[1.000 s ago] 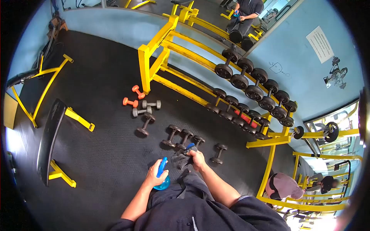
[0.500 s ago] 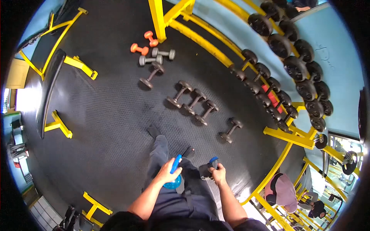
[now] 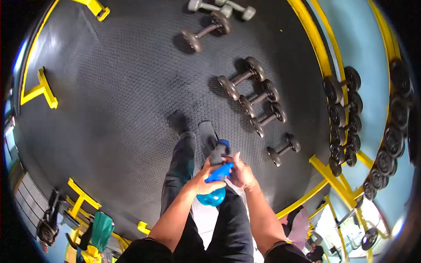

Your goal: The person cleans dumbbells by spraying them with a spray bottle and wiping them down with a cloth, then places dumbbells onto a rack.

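Looks down on a black rubber floor [image 3: 127, 109] in what seems a gym. Grips a blue spray bottle [image 3: 212, 198] with the left hand [image 3: 201, 181], fingers curled round its trigger head. Holds the right hand [image 3: 242, 174] right beside that head; cannot tell whether it is closed on anything. Has a dark grey, cloth-like bundle [image 3: 217, 155] just past the fingers at 12 o'clock; cannot tell which hand carries it. Has bottle and bundle both brought up, but touches no dumbbell; cannot tell whether any is finished. From the hands, sees three dark dumbbells [image 3: 259, 98] at 1 o'clock and a smaller dumbbell [image 3: 284, 150] at 2, all on the floor. Farther off, finds two grey dumbbells [image 3: 248, 13] at 12, and racked dumbbells [image 3: 337, 115] at 2.
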Tool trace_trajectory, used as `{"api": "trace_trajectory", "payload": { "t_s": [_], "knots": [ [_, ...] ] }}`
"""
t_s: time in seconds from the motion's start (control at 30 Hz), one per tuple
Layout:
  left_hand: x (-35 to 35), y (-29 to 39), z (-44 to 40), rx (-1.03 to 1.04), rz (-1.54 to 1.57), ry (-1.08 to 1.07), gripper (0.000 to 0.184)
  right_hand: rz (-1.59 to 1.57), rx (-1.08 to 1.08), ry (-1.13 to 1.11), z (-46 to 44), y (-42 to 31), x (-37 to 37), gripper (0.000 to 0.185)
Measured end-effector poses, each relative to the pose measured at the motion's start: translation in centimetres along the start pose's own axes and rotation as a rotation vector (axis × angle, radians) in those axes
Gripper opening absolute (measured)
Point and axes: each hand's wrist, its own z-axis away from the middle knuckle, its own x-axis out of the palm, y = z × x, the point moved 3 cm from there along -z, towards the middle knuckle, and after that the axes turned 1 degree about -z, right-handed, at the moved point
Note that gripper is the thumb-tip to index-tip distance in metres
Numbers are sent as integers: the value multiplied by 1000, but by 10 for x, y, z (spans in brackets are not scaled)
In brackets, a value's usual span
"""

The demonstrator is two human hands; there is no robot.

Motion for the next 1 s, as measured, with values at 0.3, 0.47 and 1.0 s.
{"api": "trace_trajectory", "payload": {
  "t_s": [0.3,0.47,1.0],
  "knots": [
    [-66,-24,-30,-12,-23,380,50,1644,-898,300,-143,-103,143,41],
    [-103,-20,-34,-9,-106,477,53,1534,-936,385,-287,-184,233,69],
    [-94,-36,-34,-186,-165,393,53,1241,-549,62,-258,-229,223,41]
  ]
}}
